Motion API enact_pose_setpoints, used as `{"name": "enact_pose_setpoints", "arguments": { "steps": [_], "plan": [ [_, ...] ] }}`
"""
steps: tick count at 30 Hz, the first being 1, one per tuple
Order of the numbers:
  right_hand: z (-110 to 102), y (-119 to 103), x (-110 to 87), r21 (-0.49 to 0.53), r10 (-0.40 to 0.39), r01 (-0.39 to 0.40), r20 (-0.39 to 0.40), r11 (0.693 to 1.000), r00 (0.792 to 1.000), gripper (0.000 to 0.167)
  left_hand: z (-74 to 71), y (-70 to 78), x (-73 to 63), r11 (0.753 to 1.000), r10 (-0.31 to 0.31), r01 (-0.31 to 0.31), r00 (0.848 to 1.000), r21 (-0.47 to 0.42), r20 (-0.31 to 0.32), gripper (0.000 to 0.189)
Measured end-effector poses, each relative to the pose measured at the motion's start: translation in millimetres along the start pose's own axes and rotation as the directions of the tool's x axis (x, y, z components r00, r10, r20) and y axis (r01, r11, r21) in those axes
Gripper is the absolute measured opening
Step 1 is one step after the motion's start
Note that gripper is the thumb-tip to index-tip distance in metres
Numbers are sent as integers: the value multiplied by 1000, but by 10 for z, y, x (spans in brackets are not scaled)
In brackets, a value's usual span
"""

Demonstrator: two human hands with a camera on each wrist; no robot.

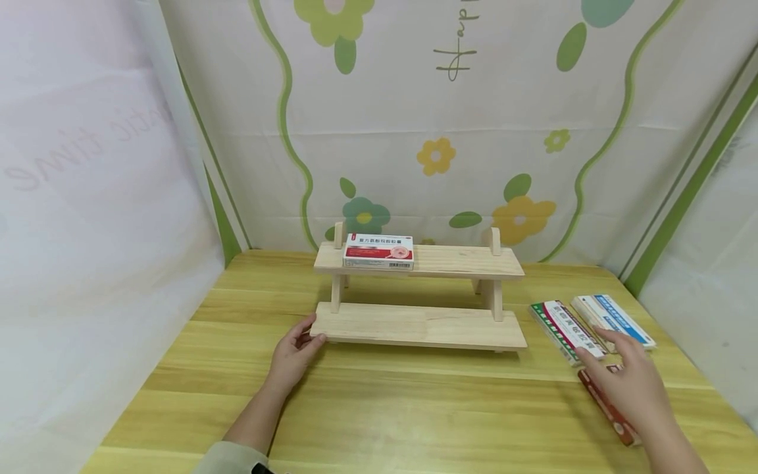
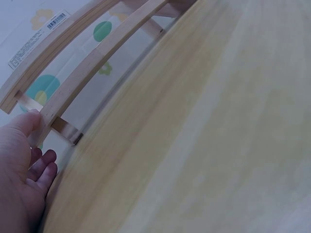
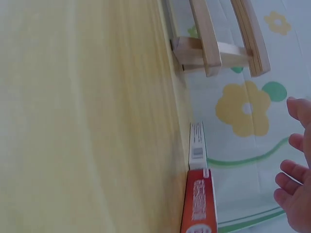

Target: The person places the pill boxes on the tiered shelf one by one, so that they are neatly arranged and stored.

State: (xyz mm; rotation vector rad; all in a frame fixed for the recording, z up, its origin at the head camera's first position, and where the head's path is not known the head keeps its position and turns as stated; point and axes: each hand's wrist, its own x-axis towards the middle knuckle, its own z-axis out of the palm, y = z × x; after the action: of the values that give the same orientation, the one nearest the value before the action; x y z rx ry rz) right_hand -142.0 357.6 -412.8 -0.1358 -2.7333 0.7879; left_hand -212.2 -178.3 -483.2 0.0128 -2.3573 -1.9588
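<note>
A two-tier wooden shelf (image 1: 417, 326) stands on the table. My left hand (image 1: 291, 359) grips the left end of its lower board; in the left wrist view the thumb lies against the board and the other fingers curl below it. One white and red medicine box (image 1: 379, 252) sits at the left of the upper board. My right hand (image 1: 633, 385) hovers with spread fingers over several medicine boxes on the right, holding nothing. Beneath and around it are a white, green and magenta box (image 1: 568, 329), a white and blue box (image 1: 618, 320) and a red box (image 1: 605, 407), partly hidden by the hand.
The wood-grain table (image 1: 414, 415) runs back to a flower-patterned cloth (image 1: 379, 105) behind the shelf. White cloth walls (image 1: 101, 217) rise on both sides. Short upright pegs (image 1: 495, 241) stand at both ends of the upper board.
</note>
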Motion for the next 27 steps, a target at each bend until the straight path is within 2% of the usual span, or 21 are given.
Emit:
{"name": "enact_pose_setpoints", "arguments": {
  "steps": [10,17,27],
  "plan": [
    [-74,286,-183,5,84,-85,46,996,995,70,2,8,-7,1000,-3,3,1000,2,-11,55],
    [-86,433,-262,-77,137,-130,94,988,986,73,1,7,-5,1000,1,-1,1000,-1,-13,56],
    [-85,665,-320,-193,220,-171,274,966,936,90,6,7,-2,1000,7,-7,1000,-5,-11,55]
  ]
}}
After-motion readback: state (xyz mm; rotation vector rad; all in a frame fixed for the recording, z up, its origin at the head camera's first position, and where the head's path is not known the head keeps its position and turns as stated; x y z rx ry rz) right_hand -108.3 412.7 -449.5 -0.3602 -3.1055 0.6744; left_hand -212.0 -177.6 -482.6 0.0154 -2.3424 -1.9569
